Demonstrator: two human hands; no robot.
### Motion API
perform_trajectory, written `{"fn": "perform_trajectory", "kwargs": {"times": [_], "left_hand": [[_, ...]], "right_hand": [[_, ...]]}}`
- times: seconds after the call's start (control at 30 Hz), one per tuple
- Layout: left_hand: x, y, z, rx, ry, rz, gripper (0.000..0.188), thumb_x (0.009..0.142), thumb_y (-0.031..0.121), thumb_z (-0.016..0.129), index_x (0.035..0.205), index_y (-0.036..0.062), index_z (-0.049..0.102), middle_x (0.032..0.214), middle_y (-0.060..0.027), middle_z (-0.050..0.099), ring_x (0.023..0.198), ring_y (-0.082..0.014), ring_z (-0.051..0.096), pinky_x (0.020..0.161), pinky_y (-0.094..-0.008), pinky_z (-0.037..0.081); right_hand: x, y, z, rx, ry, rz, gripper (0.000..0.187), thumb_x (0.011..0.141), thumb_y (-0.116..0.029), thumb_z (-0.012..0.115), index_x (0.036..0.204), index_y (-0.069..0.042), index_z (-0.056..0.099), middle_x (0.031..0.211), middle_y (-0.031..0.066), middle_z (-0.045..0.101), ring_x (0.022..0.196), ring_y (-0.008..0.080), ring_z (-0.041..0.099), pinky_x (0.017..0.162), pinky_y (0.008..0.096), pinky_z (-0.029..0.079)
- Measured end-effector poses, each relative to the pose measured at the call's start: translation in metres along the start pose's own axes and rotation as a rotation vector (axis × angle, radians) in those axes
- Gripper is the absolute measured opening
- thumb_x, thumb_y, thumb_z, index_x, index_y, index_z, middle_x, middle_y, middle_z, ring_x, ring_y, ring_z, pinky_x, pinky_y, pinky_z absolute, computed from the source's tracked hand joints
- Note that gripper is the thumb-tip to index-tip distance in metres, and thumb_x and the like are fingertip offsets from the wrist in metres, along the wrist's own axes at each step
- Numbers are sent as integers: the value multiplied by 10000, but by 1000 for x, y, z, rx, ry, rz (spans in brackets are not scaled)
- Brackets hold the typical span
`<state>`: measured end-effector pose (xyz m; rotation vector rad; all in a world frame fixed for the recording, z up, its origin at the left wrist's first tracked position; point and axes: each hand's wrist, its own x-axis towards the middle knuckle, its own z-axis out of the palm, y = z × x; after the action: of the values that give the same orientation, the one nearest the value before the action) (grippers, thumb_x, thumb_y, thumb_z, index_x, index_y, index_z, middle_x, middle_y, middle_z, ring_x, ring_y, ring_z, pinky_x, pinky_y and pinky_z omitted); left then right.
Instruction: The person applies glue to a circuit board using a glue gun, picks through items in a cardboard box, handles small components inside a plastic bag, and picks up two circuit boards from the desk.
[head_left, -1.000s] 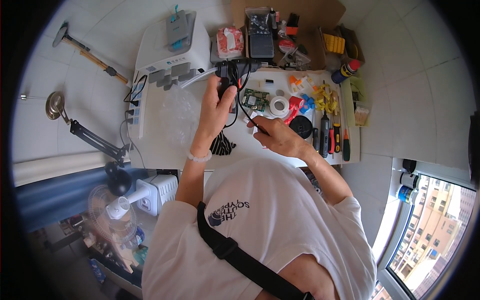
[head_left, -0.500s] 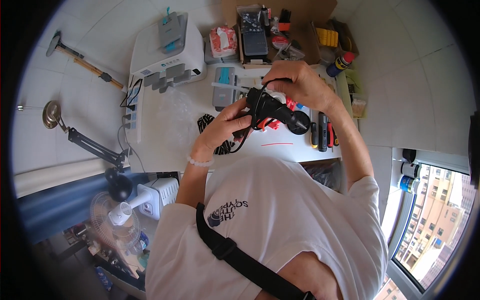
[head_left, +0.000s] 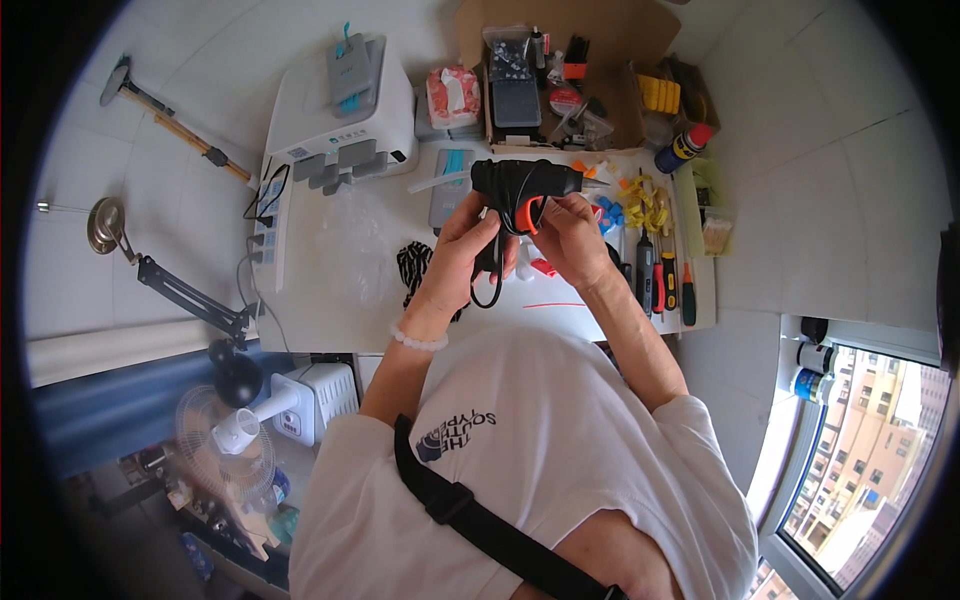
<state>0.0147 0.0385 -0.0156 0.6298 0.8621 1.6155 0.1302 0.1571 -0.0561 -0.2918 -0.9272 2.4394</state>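
Note:
A black hot glue gun [head_left: 535, 180] is held up over the white desk, its metal nozzle to the right and a translucent glue stick [head_left: 437, 182] out of its back. My left hand [head_left: 462, 245] is closed round its handle. Black power cord [head_left: 497, 290] wraps over the gun's body and hangs in a loop below the handle. My right hand [head_left: 572, 238] is closed just under the barrel, beside the orange trigger [head_left: 529, 216], with fingertips pinched at the cord; the exact grip is partly hidden.
Behind stand a white printer-like machine [head_left: 345, 120], a tissue pack [head_left: 453, 97] and an open cardboard box [head_left: 560, 140] of supplies. At right lie screwdrivers [head_left: 688, 295], yellow clips [head_left: 648, 205] and a spray can [head_left: 684, 149]. Striped black-and-white cloth [head_left: 413, 268] lies left of my hands.
My right hand has come down from above the gun to under its barrel. The gun has turned level, nozzle pointing right, and its orange trigger now shows.

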Motion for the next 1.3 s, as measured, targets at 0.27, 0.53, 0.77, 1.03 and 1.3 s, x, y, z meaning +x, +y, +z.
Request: {"fn": "perform_trajectory", "kwargs": {"times": [0.27, 0.53, 0.77, 1.03, 1.3], "left_hand": [[8, -9, 2, 67, 172, 55, 257, 983, 299, 392, 1096, 81, 468, 737, -60, 547, 567, -144, 521, 450, -246, 405], [13, -31, 4, 458, 236, 244, 194, 971, 195, 456, 1079, 34, 448, 897, -5, 528, 803, -68, 495, 709, -206, 423], [13, -28, -6, 488, 299, 183, 212, 925, 190, 549, 1057, 25, 526, 805, 29, 536, 696, -44, 463, 623, -199, 399], [21, -21, -39, 282, 402, -22, 142, 837, 148, 649, 828, 13, 605, 655, 48, 511, 567, -22, 408, 489, -193, 304], [32, -8, -55, 522, 377, 38, 163, 872, 101, 590, 953, -39, 570, 769, -19, 585, 650, -72, 502, 577, -220, 421]], "right_hand": [[-19, -15, 29, -265, -40, 43, 591, 838, -145, 494, 1356, 51, 285, 1018, 105, 536, 897, 176, 547, 840, 315, 445], [-13, -17, 32, -775, 147, 67, 500, 854, -332, 649, 1102, 41, 428, 915, 122, 582, 805, 169, 548, 735, 309, 467], [-3, -12, 20, -1015, 73, 63, 477, 812, -328, 700, 1011, 46, 478, 869, 126, 588, 777, 170, 533, 694, 318, 453], [10, 1, 33, -1018, 134, 179, 406, 754, -149, 694, 1045, 56, 500, 903, 163, 636, 831, 185, 619, 716, 310, 493], [30, 52, 32, -992, 400, -69, 594, 821, -119, 572, 1323, 66, 315, 896, 198, 638, 821, 250, 637, 723, 332, 493]]}}
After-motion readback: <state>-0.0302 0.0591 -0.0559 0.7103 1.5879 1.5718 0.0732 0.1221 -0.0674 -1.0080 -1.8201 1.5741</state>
